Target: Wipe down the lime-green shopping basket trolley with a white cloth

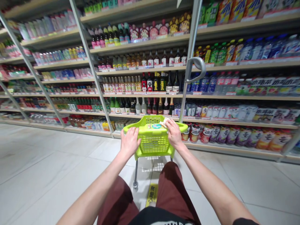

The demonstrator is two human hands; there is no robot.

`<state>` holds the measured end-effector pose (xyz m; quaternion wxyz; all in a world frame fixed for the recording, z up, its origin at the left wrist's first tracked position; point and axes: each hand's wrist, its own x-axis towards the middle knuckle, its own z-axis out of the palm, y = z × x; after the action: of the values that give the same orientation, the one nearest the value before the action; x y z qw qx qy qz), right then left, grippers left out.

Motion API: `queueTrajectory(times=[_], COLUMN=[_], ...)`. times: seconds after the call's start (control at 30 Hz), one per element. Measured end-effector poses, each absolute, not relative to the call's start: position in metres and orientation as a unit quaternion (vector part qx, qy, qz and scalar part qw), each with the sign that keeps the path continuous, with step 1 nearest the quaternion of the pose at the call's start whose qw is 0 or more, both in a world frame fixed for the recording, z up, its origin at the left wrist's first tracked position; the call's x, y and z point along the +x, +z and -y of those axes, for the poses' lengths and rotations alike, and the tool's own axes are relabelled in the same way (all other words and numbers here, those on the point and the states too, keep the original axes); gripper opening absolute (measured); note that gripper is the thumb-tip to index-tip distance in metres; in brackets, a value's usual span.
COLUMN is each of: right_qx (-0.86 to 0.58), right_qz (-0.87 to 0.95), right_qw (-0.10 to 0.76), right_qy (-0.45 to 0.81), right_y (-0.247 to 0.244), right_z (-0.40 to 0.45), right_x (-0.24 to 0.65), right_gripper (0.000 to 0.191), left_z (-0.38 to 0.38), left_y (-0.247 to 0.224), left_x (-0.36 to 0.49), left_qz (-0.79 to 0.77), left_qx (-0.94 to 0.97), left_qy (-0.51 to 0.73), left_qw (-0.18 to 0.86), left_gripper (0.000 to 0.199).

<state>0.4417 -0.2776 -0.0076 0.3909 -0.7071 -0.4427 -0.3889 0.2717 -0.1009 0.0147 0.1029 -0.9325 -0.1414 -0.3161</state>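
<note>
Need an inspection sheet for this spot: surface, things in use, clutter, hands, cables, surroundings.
Surface: pale tiled floor, seams visible.
Things in use: green cart, upright, with a handle across its near side; crumpled white cloth or tissue at the handle's right part.
Clutter: yellow floor marking between the person's legs, partly hidden.
Left hand: over the handle's left part; firmness of grip unclear.
Right hand: holding the white cloth or tissue against the handle.
Cables: nothing seen.
Surroundings: stocked shelves ahead, with bottles and packs.
</note>
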Motion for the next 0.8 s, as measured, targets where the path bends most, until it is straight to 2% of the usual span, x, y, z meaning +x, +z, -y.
queueTrajectory(times=[0.27, 0.47, 0.6, 0.8], right_qx=[-0.697, -0.670, -0.653, -0.674], right_qz=[0.455, 0.561, 0.598, 0.528], right_qw=[0.411, 0.333, 0.293, 0.331], right_qy=[-0.372, -0.354, -0.360, -0.396], right_y=[-0.003, 0.003, 0.001, -0.005], right_z=[0.236, 0.173, 0.163, 0.170], right_x=[0.430, 0.380, 0.373, 0.387], right_gripper=[0.049, 0.039, 0.039, 0.043], left_z=[0.078, 0.054, 0.047, 0.048], left_y=[0.015, 0.007, 0.007, 0.005], left_x=[0.263, 0.258, 0.253, 0.254], left_qz=[0.177, 0.211, 0.221, 0.219], left_qx=[-0.927, -0.928, -0.927, -0.925], left_qy=[-0.315, -0.293, -0.286, -0.289], left_qw=[0.101, 0.088, 0.101, 0.112], left_gripper=[0.040, 0.049, 0.050, 0.056])
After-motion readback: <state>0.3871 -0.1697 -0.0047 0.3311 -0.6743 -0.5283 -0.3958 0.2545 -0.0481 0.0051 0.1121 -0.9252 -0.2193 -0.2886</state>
